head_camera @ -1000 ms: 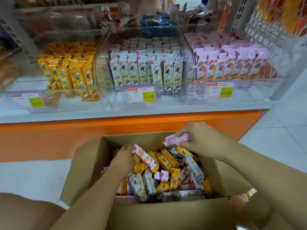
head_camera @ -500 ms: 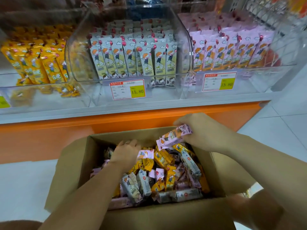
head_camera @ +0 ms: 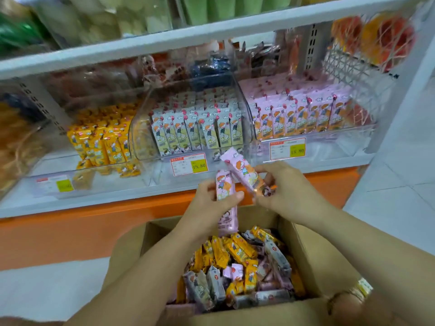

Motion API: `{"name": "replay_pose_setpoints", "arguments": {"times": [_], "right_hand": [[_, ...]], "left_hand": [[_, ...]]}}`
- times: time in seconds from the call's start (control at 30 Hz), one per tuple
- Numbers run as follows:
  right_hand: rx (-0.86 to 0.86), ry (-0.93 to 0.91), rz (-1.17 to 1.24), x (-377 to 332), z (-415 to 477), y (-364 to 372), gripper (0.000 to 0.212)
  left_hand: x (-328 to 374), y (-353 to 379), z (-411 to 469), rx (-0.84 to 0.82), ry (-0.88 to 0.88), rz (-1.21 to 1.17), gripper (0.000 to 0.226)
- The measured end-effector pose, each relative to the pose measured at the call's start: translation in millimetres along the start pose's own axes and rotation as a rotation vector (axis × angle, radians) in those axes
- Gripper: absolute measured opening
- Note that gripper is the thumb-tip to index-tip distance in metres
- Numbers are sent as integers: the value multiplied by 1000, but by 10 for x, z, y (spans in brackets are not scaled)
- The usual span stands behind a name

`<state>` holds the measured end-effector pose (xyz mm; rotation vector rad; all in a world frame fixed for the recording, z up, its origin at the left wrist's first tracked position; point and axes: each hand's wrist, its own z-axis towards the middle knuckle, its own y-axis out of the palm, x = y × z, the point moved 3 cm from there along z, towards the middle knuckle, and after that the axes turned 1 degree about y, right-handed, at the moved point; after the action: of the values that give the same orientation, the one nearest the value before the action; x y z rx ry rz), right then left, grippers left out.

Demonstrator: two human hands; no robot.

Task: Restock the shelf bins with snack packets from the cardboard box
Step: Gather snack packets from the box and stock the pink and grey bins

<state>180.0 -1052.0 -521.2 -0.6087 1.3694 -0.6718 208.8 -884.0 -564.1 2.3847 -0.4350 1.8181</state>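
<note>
An open cardboard box (head_camera: 313, 252) sits on the floor below me, holding several mixed yellow, grey and pink snack packets (head_camera: 237, 267). My left hand (head_camera: 211, 201) grips one pink packet (head_camera: 226, 203) upright above the box. My right hand (head_camera: 282, 187) holds a second pink packet (head_camera: 242, 170), tilted up to the left. Both hands hover close together in front of the shelf edge. Three clear bins stand on the shelf: the yellow-packet bin (head_camera: 103, 142), the grey-packet bin (head_camera: 195, 130) and the pink-packet bin (head_camera: 303, 114).
Price tags (head_camera: 189, 164) hang on the bin fronts. An orange base panel (head_camera: 70, 231) runs under the shelf. A white upper shelf (head_camera: 164, 41) overhangs the bins. A wire basket (head_camera: 353, 67) stands at the right, with white floor tiles (head_camera: 400, 184) beside it.
Both hands rose out of the box toward the shelf. My left hand took hold of a pink packet; my right hand kept its own. The view tilted upward.
</note>
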Motion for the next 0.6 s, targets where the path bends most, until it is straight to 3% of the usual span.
{"name": "replay_pose_setpoints", "arguments": {"times": [0.07, 0.1, 0.2, 0.23, 0.33, 0.47, 0.6], "right_hand": [[13, -38, 54, -45, -32, -69, 60], [23, -55, 81, -62, -43, -114, 61], [51, -72, 135, -73, -47, -295, 67], [55, -71, 147, -70, -49, -369, 69], [70, -81, 196, -45, -63, -591, 73], [114, -71, 315, 59, -54, -857, 69], [236, -119, 355, 216, -21, -1112, 54]], "left_hand": [[192, 57, 3, -1, 84, 3, 90], [287, 97, 2, -5, 127, 29, 92], [602, 151, -11, 23, 240, 140, 45], [703, 171, -10, 33, 261, 169, 41], [1043, 234, 33, 60, 324, 254, 47], [1456, 432, 160, -64, 412, 425, 73], [1727, 774, 304, -223, 395, 413, 45]]}}
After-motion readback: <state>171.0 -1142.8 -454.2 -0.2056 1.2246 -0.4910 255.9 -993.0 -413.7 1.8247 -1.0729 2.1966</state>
